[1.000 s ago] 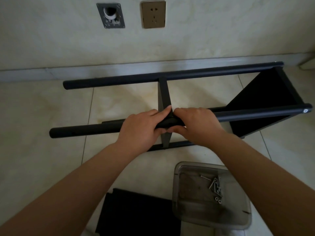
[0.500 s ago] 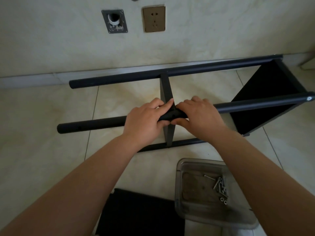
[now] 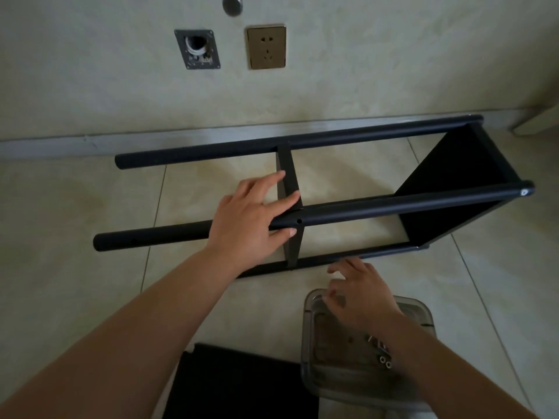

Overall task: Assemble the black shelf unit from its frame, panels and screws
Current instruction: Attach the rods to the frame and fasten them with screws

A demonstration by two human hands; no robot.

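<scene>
The black shelf frame (image 3: pixel 378 207) lies on its side on the tiled floor, with a solid panel (image 3: pixel 459 189) fitted at its right end and a narrow middle panel (image 3: pixel 289 176) between the tubes. My left hand (image 3: pixel 248 213) grips the near upper tube just left of an empty screw hole (image 3: pixel 299 221), thumb under it. My right hand (image 3: pixel 360 294) hovers over the near rim of a clear plastic tub (image 3: pixel 423 309), fingers loosely spread, holding nothing visible. Several silver screws (image 3: pixel 381 355) lie inside the tub.
A loose black panel (image 3: pixel 242 382) lies flat on the floor at the bottom, left of the tub. The wall with a socket (image 3: pixel 266 46) and a pipe plate (image 3: pixel 198 49) runs close behind the frame.
My right hand has left the tube joint and dropped down to the screw tub. My left hand stays on the tube, and the screw hole is now uncovered.
</scene>
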